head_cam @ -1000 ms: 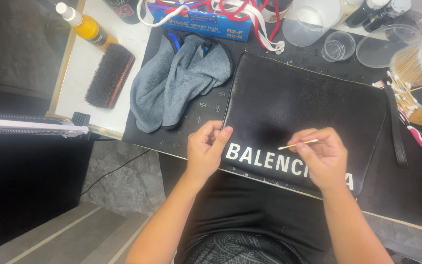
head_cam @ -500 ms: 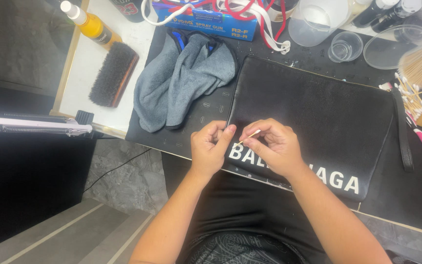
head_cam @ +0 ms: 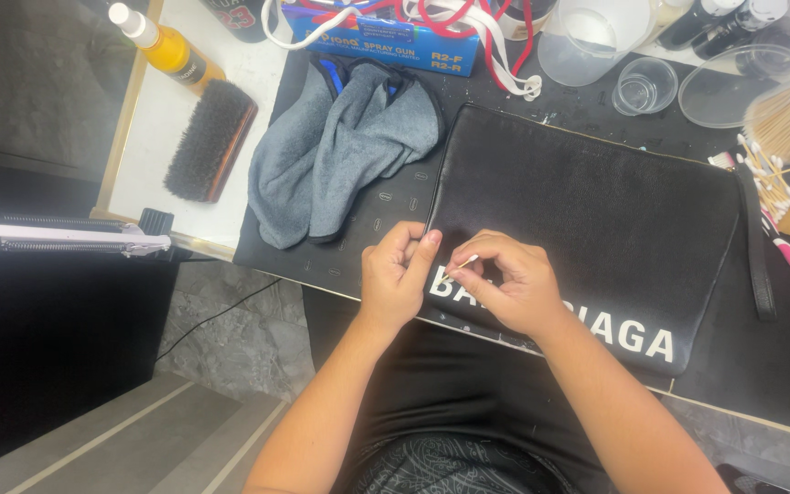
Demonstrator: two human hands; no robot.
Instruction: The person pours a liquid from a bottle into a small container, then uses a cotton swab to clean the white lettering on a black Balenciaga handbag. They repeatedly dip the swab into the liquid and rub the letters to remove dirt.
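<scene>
Grey cloth (head_cam: 345, 151) lies bunched left of the black pouch (head_cam: 587, 215) on the desk (head_cam: 340, 265). At the pouch's near left corner my left hand (head_cam: 397, 279) presses down, fingers curled together, holding nothing I can see. Just beside it, my right hand (head_cam: 509, 284) pinches a swab (head_cam: 461, 266) between thumb and forefinger, tip pointing up-right.

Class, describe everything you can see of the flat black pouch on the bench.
The black pouch is a flat rectangle of grained, leather-like material with large white lettering along its near edge. It lies flat on the dark mat, a strap at its right end. The left hand and right hand, holding a cotton swab, rest at its lower left corner.
</scene>
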